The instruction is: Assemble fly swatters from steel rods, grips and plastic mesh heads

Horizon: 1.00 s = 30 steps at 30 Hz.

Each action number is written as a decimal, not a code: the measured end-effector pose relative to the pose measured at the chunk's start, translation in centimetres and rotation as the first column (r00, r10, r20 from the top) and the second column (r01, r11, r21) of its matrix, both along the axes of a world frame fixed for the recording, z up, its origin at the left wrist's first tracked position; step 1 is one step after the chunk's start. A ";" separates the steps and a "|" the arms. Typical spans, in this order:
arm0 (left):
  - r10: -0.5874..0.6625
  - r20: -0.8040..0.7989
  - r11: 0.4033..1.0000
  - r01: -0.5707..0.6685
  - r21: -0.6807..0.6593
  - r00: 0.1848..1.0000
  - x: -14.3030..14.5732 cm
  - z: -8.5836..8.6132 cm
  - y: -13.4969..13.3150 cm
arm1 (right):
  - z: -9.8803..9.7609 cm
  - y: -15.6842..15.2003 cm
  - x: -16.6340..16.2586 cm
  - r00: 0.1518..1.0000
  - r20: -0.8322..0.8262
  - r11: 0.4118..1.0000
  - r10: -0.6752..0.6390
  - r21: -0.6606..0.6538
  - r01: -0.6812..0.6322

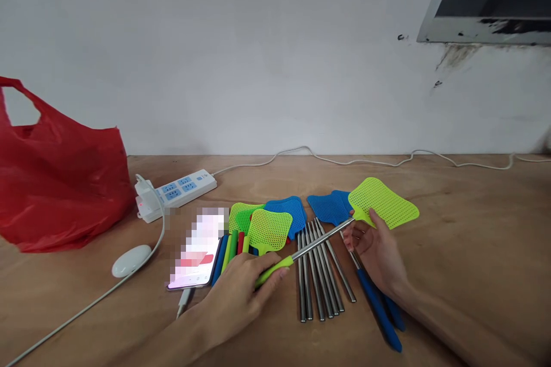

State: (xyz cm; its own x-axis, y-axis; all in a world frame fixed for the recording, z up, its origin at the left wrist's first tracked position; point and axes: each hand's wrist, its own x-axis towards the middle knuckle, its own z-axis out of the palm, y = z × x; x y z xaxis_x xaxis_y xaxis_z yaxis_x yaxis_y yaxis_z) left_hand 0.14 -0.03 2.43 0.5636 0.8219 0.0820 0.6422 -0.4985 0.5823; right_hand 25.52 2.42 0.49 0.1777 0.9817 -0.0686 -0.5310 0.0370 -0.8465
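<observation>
A fly swatter (383,203) with a yellow-green mesh head, a metal rod and a yellow-green grip slants up across the table between my hands. My left hand (235,292) is closed around its grip. At the other end, my right hand (383,255) pinches the neck of the head, thumb on top. Below the rod lie several loose metal rods (319,281), side by side. Loose swatter heads, yellow-green (270,228) and blue (287,209), overlap behind my left hand, near coloured grips (233,245). Blue swatters (329,207) with blue grips lie partly under my right hand.
A lit phone (200,252) lies left of the grips, a cable plugged into its lower end. Further left are a white power strip (189,186), a white rounded device (130,261) and a red plastic bag (64,178). A white cord (361,161) runs along the wall.
</observation>
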 end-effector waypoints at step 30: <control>-0.003 0.059 0.999 0.000 0.045 0.998 0.4 -1.5 -0.5 | 0.1 -1.4 -0.8 0.917 0.219 0.940 0.332 0.007 -0.342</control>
State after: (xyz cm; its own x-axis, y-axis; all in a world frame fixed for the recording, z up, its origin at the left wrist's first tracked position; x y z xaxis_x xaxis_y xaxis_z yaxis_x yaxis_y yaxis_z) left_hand 0.51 -0.51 0.98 0.5579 0.8159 0.1517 0.6068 -0.5258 0.5962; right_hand 24.71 0.99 0.59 -0.1590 0.9871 -0.0208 -0.3281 -0.0727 -0.9418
